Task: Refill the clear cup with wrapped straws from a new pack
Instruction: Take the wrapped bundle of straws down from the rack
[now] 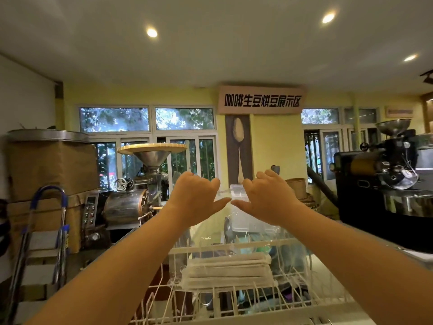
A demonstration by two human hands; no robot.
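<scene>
Both my hands are raised at chest height, close together. My left hand [194, 199] and my right hand [269, 198] each pinch the top edge of a clear plastic straw pack [236, 215], fingers curled, thumbs pointing at each other. The pack hangs down toward me. A bundle of paper-wrapped straws [226, 270] lies crosswise in its lower end, over the wire rack. I cannot make out the clear cup in this view.
A white wire dish rack [234, 245] stands right below the pack, with dark items under it. A metal coffee roaster [131, 205] and a blue step ladder [46, 231] are at the left. A black roaster [375, 184] sits at the right.
</scene>
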